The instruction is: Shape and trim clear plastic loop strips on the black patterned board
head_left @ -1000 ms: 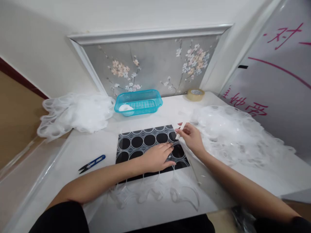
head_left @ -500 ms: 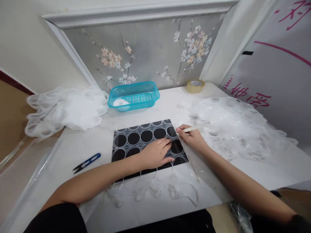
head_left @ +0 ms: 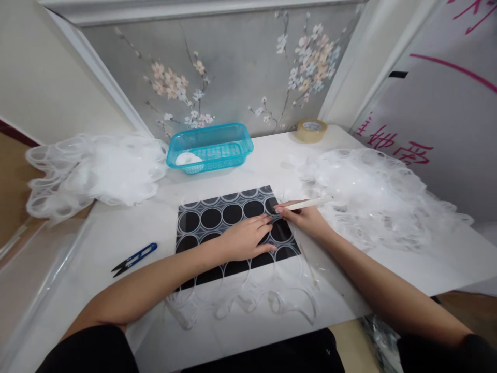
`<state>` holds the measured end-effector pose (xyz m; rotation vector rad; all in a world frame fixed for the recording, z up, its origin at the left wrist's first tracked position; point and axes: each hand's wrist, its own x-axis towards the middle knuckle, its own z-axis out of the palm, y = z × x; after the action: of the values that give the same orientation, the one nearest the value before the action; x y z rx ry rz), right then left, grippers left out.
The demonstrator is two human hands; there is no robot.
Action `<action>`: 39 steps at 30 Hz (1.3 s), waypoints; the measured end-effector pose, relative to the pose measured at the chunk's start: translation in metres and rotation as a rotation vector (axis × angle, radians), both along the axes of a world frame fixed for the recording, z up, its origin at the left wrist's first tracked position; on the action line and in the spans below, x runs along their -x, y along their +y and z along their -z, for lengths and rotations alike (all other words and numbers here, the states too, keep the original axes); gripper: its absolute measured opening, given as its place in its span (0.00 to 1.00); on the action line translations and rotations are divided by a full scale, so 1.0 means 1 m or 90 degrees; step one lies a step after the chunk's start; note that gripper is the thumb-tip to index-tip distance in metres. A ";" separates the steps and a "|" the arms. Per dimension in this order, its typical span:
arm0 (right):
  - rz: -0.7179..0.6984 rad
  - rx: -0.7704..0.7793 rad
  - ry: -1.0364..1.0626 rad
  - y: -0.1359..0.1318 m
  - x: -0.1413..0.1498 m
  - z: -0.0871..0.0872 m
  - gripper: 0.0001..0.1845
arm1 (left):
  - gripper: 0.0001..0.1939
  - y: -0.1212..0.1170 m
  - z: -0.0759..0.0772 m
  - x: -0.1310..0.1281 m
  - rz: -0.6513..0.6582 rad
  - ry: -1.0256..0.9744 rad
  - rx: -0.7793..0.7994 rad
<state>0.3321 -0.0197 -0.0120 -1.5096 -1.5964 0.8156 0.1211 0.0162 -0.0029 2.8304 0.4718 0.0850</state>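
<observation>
Centrally, a black mat [head_left: 217,217] is laid on the white surface [head_left: 341,269], a clear film sheet [head_left: 252,295] pressed flat on it by the open left hand [head_left: 244,238], a white stick [head_left: 308,204] pinched in the right hand [head_left: 306,220] at the mat's right edge, blue basket [head_left: 209,147] behind the mat.

Soft, even light is falling from above, giving the white tabletop [head_left: 272,166] a mild glare and leaving only faint shadows. Wide-angle distortion is bending the edges, and fine detail is looking slightly soft.

One blue basket [head_left: 210,147] at twelve o'clock, one tape roll [head_left: 311,130] at one o'clock. Two heaps of clear film: left heap [head_left: 93,173], right heap [head_left: 373,191]. One pair of snips [head_left: 134,259] at nine o'clock.
</observation>
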 end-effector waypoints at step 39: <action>-0.134 0.141 0.619 -0.056 0.059 -0.095 0.08 | 0.16 -0.028 -0.090 0.048 -0.220 -0.486 1.010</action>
<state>0.2736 -0.0753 0.0834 -0.8263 -0.9351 1.5759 0.0733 -0.0122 0.0868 1.0305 0.4789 0.5370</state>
